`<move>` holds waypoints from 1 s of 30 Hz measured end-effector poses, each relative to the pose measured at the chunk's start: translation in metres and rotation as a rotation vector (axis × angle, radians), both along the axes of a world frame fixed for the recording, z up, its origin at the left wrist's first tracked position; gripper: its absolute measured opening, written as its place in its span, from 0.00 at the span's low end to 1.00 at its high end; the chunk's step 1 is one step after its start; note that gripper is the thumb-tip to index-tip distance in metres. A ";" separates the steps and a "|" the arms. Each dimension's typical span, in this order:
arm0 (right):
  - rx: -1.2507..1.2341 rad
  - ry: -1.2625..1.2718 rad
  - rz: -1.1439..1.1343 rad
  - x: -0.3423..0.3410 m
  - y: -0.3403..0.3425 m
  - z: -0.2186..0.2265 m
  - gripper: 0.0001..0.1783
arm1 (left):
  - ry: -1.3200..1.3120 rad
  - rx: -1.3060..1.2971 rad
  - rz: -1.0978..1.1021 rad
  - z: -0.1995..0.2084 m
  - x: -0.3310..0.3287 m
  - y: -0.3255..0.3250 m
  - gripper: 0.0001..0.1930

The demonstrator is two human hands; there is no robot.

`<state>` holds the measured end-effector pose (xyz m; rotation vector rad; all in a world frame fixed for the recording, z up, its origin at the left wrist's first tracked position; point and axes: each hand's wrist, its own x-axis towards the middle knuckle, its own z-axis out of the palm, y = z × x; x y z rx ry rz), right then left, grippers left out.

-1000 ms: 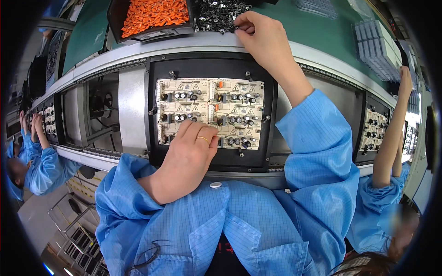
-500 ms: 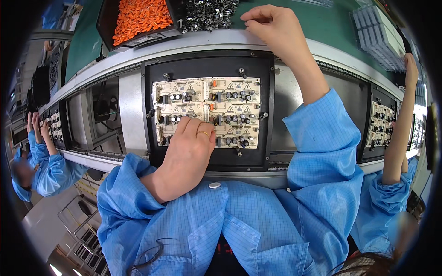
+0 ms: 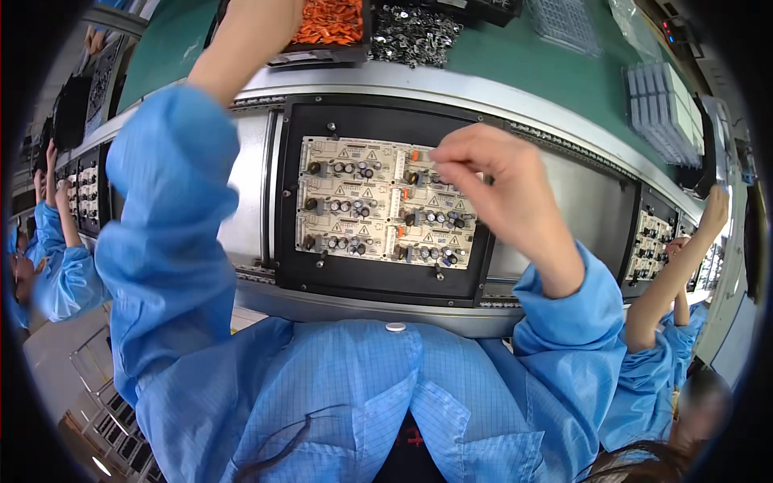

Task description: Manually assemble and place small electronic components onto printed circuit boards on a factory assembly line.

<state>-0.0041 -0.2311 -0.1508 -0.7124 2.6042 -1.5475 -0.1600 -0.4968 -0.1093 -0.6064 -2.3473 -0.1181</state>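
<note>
My left hand reaches to the bin of orange parts at the top; its fingers run out of view. Over the upper right of a cream circuit board panel, my right hand is closed in a pinch, thumb against forefinger. Whatever sits between those fingertips is too small to make out. The panel lies in a black frame and carries several capacitors. Three small orange parts stand in a column near its middle, beside white connectors.
A pile of small metal parts lies right of the bin on the green bench. Stacked clear trays stand at the right. Other panels sit along the conveyor, with co-workers in blue on both sides.
My left hand has left the panel for the orange bin, and a third orange part now shows there. My right hand has come from beside the metal pile down over the panel.
</note>
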 end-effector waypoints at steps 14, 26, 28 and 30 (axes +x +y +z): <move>0.593 0.352 0.047 -0.017 -0.060 -0.004 0.20 | -0.136 0.176 0.069 -0.036 -0.070 -0.028 0.06; 0.762 0.398 0.068 -0.014 -0.072 -0.001 0.23 | -0.214 0.327 0.044 -0.020 -0.045 -0.016 0.05; 0.760 0.390 0.055 -0.017 -0.068 -0.001 0.20 | -0.222 0.343 0.033 -0.017 -0.043 -0.014 0.05; 0.510 0.253 -0.055 -0.032 -0.056 -0.002 0.16 | -0.241 0.332 0.038 -0.013 -0.037 -0.018 0.05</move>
